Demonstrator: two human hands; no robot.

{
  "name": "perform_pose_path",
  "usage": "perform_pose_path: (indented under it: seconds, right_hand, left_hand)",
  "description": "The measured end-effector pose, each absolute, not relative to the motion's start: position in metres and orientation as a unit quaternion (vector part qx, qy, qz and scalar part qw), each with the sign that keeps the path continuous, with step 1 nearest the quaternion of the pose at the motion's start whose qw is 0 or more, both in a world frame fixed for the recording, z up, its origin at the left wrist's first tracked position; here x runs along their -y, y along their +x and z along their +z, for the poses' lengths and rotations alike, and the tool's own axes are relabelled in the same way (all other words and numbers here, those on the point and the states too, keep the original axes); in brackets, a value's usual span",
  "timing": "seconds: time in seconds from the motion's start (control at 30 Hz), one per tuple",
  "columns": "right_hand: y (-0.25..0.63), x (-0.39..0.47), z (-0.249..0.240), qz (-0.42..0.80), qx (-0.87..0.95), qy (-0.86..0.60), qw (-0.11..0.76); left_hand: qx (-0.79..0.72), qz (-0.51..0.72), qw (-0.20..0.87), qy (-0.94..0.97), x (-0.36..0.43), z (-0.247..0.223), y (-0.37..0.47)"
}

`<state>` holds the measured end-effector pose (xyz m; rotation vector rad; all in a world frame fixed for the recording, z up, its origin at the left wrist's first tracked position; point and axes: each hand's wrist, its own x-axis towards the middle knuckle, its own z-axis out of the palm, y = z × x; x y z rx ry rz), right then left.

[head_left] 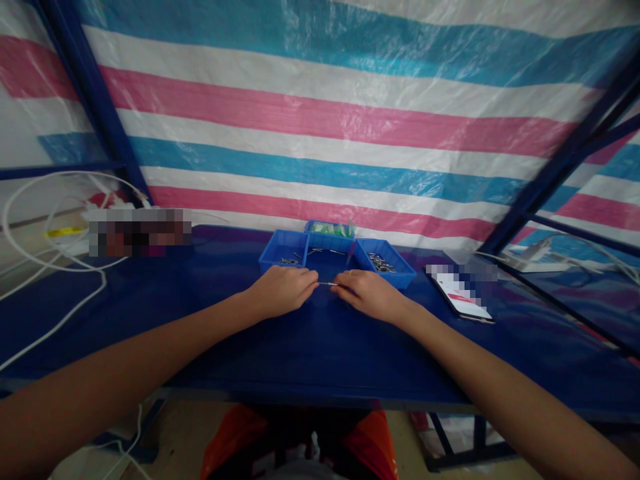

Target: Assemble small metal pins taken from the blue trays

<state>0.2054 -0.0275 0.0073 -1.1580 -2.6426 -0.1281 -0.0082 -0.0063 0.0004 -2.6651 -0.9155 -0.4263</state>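
Above the blue table, my left hand and my right hand face each other with fingers pinched. Between their fingertips runs a thin metal rod, roughly level, with one end in each hand. Its ends are hidden by the fingers, so its exact kind cannot be told. Just behind my left hand stands a blue bin holding small metal pieces. Another blue bin, behind my right hand, has a heap of short metal pieces. Several thin metal rods lie between these bins.
A third blue bin at the back contains green and clear plastic packets. A phone lies on the blue table at right. White cables loop across the left side. Blue frame posts and a striped plastic sheet enclose the back.
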Motion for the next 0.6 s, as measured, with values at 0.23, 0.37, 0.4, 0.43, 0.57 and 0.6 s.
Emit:
perform_pose_path:
  seconds: [0.23,0.37,0.4,0.43,0.57,0.6]
  right_hand:
    - [0.2059,0.0266,0.0064,-0.048,0.91,-0.395,0.116]
    - [0.2063,0.0274,0.0078,-0.038,0.902,-0.406,0.137]
    - [0.2063,0.0276,0.0082,-0.036,0.901,-0.408,0.143]
    - [0.2062,0.0277,0.0086,-0.034,0.9,-0.409,0.147]
    - [0.2062,0.0275,0.009,-0.026,0.901,-0.405,0.155]
    - [0.2063,0.0273,0.0089,-0.025,0.902,-0.402,0.156]
  left_hand:
    - [0.319,-0.15,0.138,-0.925,0.0065,-0.0002,-0.0088]
    - [0.32,-0.149,0.14,-0.925,0.006,-0.0005,-0.0086]
    - [0.321,-0.148,0.142,-0.925,0.0058,-0.0007,-0.0084]
    - [0.322,-0.148,0.143,-0.924,0.0057,-0.0008,-0.0083]
    - [0.323,-0.148,0.148,-0.923,0.0055,-0.0014,-0.0084]
    - [0.324,-0.148,0.148,-0.923,0.0056,-0.0013,-0.0085]
